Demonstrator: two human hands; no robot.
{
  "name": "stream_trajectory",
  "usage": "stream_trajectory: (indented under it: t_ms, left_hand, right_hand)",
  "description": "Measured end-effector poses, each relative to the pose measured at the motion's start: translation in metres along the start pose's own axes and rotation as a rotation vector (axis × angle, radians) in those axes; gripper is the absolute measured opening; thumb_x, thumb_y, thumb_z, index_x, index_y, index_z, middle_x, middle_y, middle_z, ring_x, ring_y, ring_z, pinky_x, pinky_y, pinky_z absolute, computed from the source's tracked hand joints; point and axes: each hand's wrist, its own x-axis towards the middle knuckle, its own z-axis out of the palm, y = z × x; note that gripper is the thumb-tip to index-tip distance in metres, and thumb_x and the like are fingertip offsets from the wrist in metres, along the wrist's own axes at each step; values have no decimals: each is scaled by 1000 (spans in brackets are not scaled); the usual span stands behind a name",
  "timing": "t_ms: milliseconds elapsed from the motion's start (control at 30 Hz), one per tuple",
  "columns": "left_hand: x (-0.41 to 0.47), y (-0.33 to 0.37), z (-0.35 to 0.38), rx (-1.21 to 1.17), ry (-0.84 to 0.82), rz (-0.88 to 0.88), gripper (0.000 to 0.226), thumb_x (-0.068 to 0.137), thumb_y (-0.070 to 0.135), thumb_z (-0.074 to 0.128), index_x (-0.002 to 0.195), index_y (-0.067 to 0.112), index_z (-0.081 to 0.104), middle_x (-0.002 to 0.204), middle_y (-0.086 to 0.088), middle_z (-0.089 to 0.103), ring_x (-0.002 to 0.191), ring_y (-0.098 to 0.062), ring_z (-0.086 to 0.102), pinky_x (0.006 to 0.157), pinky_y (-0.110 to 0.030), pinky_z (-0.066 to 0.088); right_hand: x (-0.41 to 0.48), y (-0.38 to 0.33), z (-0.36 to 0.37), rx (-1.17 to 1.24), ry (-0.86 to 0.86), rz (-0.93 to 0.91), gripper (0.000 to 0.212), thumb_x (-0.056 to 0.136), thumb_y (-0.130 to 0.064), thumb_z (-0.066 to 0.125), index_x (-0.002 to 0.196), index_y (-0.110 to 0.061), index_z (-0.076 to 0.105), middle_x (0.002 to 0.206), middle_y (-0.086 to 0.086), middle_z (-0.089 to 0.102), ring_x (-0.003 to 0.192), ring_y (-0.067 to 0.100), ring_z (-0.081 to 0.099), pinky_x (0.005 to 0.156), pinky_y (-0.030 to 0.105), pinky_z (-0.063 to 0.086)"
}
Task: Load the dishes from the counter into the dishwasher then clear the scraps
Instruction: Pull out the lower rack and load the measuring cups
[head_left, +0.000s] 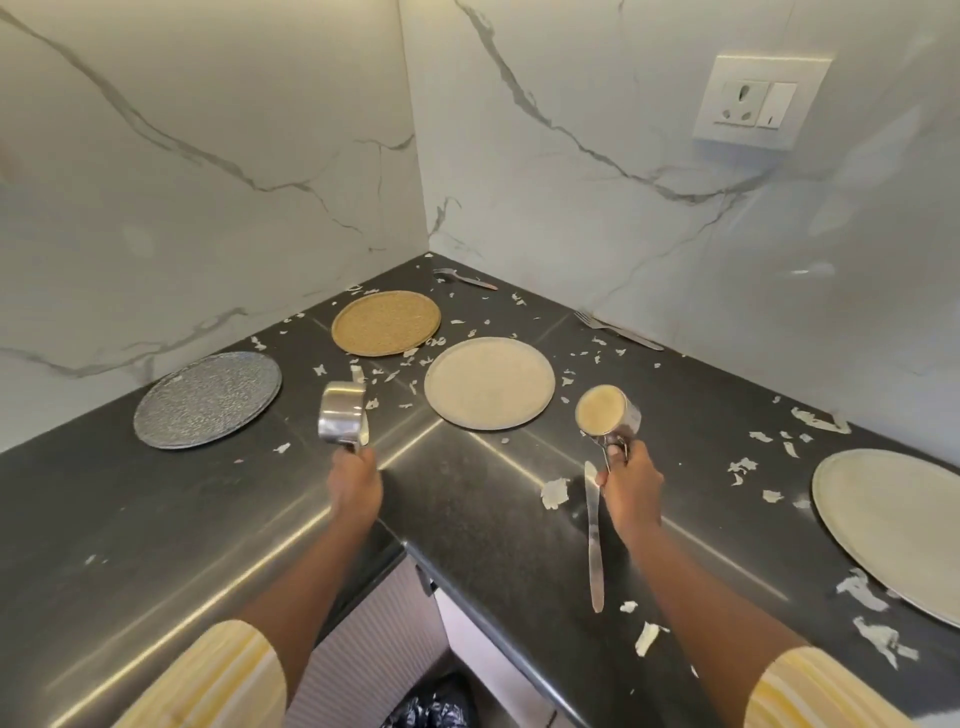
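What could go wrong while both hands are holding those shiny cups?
Both hands are full. The left hand holds one steel cup and the right hand the other cup only by their handles, tipped sideways, so one might slip or drip leftovers. The knife lies just beside the right hand; a bump could send it sliding. A sleeve could brush the scraps off the counter.

We see white marble walls (208, 156) with grey veins meeting in a corner, a white socket (761, 101) on the right one, and a ribbed cabinet front (374, 639) below.
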Motion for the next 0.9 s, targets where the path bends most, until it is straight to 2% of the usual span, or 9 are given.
stream_trajectory:
  t_ms: [133, 200, 267, 333, 400, 567, 667, 767, 900]
  left_hand:
    - [-52, -2, 0, -6, -113, 149, 11, 96, 16, 38, 94, 7, 45, 88, -16, 57, 90, -35, 58, 74, -39, 47]
    - [-79, -10, -6, -17, -179, 182, 7, 97, 16, 38, 95, 9, 40, 75, -3, 49, 74, -23, 55, 55, -28, 41]
    - [-101, -27, -12, -50, -237, 213, 7, 96, 16, 39, 100, 10, 37, 76, -3, 50, 64, -13, 48, 50, -23, 34]
    - [-119, -52, -18, -117, -298, 242, 12, 95, 15, 42, 103, 10, 36, 85, -10, 57, 71, -19, 54, 58, -31, 44]
    - [-139, -80, -28, -127, -335, 275, 11, 95, 11, 42, 101, 7, 34, 83, -10, 54, 77, -25, 51, 64, -37, 41]
    - [-203, -155, -61, -192, -488, 335, 28, 93, 0, 40, 119, 9, 33, 78, -6, 47, 65, -16, 43, 51, -23, 36]
    - [-237, -204, -74, -120, -547, 342, 17, 93, 0, 41, 103, 11, 34, 72, -5, 43, 58, -11, 37, 45, -14, 33]
    - [-274, -245, -79, 42, -582, 427, 17, 96, 10, 40, 111, 2, 38, 87, -4, 45, 67, -10, 42, 55, -7, 30]
    - [-327, -286, -74, 133, -697, 362, 28, 97, 12, 39, 120, -3, 37, 96, -8, 46, 86, -20, 44, 72, -25, 36]
  right_hand:
    - [-36, 1, 4, 26, -55, -43, 19, 97, -21, 42, 104, -10, 55, 77, 16, 64, 60, 23, 56, 60, 32, 46]
    - [-62, 4, 2, 27, -70, -82, 17, 97, -21, 43, 103, -10, 56, 76, 13, 62, 56, 18, 55, 50, 23, 45]
    - [-91, 13, -1, -7, -69, -124, 18, 98, -20, 43, 103, -10, 56, 74, 9, 60, 52, 13, 52, 48, 23, 39]
    - [-122, 24, -6, -67, -81, -153, 20, 98, -21, 41, 106, -10, 56, 73, 8, 60, 52, 10, 52, 50, 25, 37]
    - [-157, 36, -8, -93, -84, -152, 20, 98, -19, 41, 108, -10, 55, 73, 10, 59, 54, 10, 52, 55, 27, 37]
    - [-258, 73, -14, -110, -11, -90, 16, 95, -14, 46, 106, -11, 57, 79, 14, 63, 74, 32, 61, 67, 44, 50]
    - [-322, 103, -26, -163, -39, -57, 16, 97, -17, 45, 104, -10, 58, 81, 12, 62, 75, 28, 59, 68, 38, 48]
    - [-374, 135, -42, -213, -86, 21, 18, 97, -20, 43, 102, -10, 58, 79, 12, 61, 72, 28, 57, 63, 32, 43]
    - [-430, 191, -64, -195, -71, 226, 19, 97, -21, 43, 98, -12, 60, 80, 11, 60, 77, 26, 57, 66, 29, 40]
